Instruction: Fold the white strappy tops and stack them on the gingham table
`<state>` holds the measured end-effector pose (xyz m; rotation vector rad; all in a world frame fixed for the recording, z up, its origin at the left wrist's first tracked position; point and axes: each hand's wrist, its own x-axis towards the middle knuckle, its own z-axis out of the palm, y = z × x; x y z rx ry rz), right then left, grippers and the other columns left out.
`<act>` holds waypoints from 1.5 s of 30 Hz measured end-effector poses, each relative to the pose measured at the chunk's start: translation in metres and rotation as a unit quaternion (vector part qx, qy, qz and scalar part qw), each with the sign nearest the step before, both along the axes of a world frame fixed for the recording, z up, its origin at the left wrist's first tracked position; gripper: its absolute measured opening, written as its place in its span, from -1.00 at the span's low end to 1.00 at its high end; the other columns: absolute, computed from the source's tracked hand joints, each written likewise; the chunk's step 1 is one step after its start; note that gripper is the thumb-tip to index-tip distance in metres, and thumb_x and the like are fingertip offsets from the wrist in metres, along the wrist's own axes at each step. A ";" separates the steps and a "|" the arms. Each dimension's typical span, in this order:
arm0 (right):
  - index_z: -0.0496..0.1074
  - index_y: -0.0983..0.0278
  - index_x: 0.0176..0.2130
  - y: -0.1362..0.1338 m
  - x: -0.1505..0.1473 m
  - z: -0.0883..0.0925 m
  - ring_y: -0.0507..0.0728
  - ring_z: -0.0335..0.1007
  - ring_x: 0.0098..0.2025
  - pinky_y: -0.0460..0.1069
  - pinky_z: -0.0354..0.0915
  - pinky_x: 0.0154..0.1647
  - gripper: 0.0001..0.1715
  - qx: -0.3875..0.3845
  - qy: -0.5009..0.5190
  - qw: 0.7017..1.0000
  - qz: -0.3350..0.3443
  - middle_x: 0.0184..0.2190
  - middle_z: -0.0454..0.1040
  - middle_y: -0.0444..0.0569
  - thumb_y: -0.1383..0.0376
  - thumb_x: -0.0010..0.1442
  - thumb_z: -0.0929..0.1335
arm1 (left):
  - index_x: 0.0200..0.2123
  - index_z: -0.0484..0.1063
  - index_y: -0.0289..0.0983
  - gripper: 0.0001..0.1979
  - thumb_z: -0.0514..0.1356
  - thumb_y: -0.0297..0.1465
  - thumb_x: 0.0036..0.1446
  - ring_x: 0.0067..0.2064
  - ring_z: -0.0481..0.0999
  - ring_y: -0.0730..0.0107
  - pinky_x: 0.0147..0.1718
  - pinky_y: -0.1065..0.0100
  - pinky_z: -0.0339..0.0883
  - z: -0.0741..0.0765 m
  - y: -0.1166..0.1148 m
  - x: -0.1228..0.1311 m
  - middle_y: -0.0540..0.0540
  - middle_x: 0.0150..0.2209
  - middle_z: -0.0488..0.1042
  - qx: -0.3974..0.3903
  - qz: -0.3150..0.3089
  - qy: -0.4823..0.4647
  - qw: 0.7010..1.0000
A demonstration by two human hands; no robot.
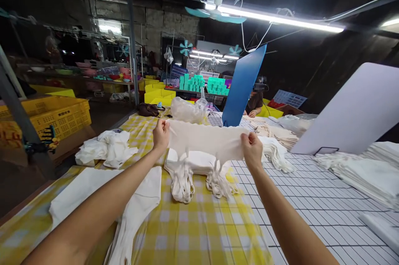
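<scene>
A thin white strappy garment (207,138), like a bandeau top, is stretched wide between my two hands above the table. My left hand (161,134) pinches its left end. Its right end is gripped by my right hand (252,146). Narrow straps dangle from the lower edge. Right below lies a stack of white garments (199,160), with bunched straps (182,184) spilling toward me. Close to my left forearm, more white garments (146,190) lie flat on the yellow checked cloth (187,231), partly hidden by the arm.
A crumpled white pile (107,148) sits at the left edge. An upright blue board (243,86) and a white board (352,107) stand on the table. White stacks (370,171) lie at the right. Yellow crates (62,119) are at far left; a person (257,102) sits behind the blue board.
</scene>
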<state>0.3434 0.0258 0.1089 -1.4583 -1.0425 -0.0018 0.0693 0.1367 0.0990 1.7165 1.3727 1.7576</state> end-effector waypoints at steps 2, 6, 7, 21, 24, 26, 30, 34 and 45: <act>0.27 0.26 -0.41 -0.019 -0.006 0.018 -0.02 0.11 -0.51 -0.12 0.09 -0.51 -0.70 0.039 0.022 0.999 0.019 -0.54 0.25 -0.20 0.07 0.05 0.23 | -0.43 0.19 -0.23 -0.91 0.02 -0.41 0.12 -0.46 0.28 0.49 -0.44 0.49 0.14 0.017 -0.016 -0.006 0.06 -0.52 0.28 0.045 0.000 -0.017 0.999; 0.29 0.27 -0.41 -0.064 -0.021 0.049 -0.03 0.09 -0.54 -0.14 0.09 -0.55 -0.65 0.098 0.030 0.994 0.032 -0.56 0.28 -0.19 0.02 0.03 0.28 | -0.43 0.19 -0.24 -0.90 0.02 -0.37 0.13 -0.49 0.23 0.52 -0.47 0.51 0.13 0.047 -0.053 -0.022 0.07 -0.52 0.24 0.105 -0.038 -0.063 0.992; 0.29 0.26 -0.41 -0.076 -0.025 0.054 -0.04 0.08 -0.56 -0.14 0.07 -0.58 -0.63 0.103 0.039 0.993 0.035 -0.57 0.28 -0.19 0.01 0.02 0.30 | -0.43 0.19 -0.25 -0.88 0.02 -0.35 0.13 -0.49 0.23 0.53 -0.48 0.52 0.13 0.052 -0.065 -0.027 0.06 -0.52 0.23 0.109 -0.055 -0.075 0.990; 0.34 0.24 -0.45 -0.179 -0.029 -0.020 -0.01 0.13 -0.65 -0.11 0.09 -0.67 -0.55 -0.112 0.146 0.982 0.049 -0.66 0.31 -0.19 -0.06 -0.17 0.41 | -0.37 0.20 -0.23 -0.88 0.02 -0.30 0.13 -0.63 0.24 0.52 -0.64 0.52 0.07 -0.042 -0.185 -0.060 0.12 -0.64 0.25 -0.201 -0.128 -0.054 0.970; 0.35 0.29 -0.49 -0.154 -0.019 -0.081 0.03 0.18 -0.60 -0.09 0.07 -0.59 -0.64 -0.261 0.015 0.965 0.013 -0.64 0.35 -0.12 0.03 0.01 0.31 | -0.38 0.29 -0.26 -0.89 0.01 -0.41 0.15 -0.48 0.40 0.43 -0.50 0.47 0.16 -0.098 -0.169 -0.045 0.01 -0.54 0.41 -0.288 -0.038 0.152 0.945; 0.38 0.29 -0.48 -0.140 -0.016 -0.115 0.06 0.25 -0.53 -0.08 0.06 -0.53 -0.71 -0.373 -0.111 0.921 -0.031 -0.57 0.42 -0.05 0.15 0.11 0.24 | -0.37 0.33 -0.28 -0.88 0.01 -0.45 0.16 -0.34 0.47 0.33 -0.42 0.42 0.20 -0.122 -0.160 -0.035 -0.11 -0.40 0.49 -0.326 -0.029 0.243 0.913; 0.43 0.26 -0.38 -0.129 -0.016 -0.145 0.10 0.28 -0.47 -0.06 -0.05 -0.51 -0.74 -0.425 -0.172 0.886 -0.061 -0.48 0.46 0.02 0.21 0.16 0.22 | -0.27 0.34 -0.30 -0.82 -0.03 -0.42 0.20 -0.22 0.49 0.17 -0.35 0.33 0.22 -0.135 -0.149 -0.025 -0.27 -0.26 0.51 -0.341 -0.028 0.278 0.898; 0.44 0.27 -0.30 -0.126 -0.019 -0.148 0.13 0.29 -0.44 -0.05 -0.07 -0.49 -0.71 -0.444 -0.204 0.869 -0.077 -0.47 0.45 0.04 0.19 0.20 0.20 | -0.17 0.30 -0.31 -0.76 -0.11 -0.40 0.24 -0.20 0.50 0.12 -0.34 0.29 0.25 -0.130 -0.148 -0.025 -0.29 -0.26 0.50 -0.341 -0.020 0.320 0.884; 0.34 0.32 -0.18 -0.192 -0.044 -0.157 0.08 0.25 -0.43 -0.03 0.16 -0.40 -0.63 -0.242 -0.136 0.959 -0.064 -0.37 0.36 -0.01 0.12 0.14 0.19 | 0.00 0.27 -0.33 -0.65 -0.05 -0.56 0.15 0.06 0.30 0.16 0.05 0.14 0.18 -0.139 -0.201 -0.021 -0.24 0.01 0.34 -0.056 -0.124 0.457 0.879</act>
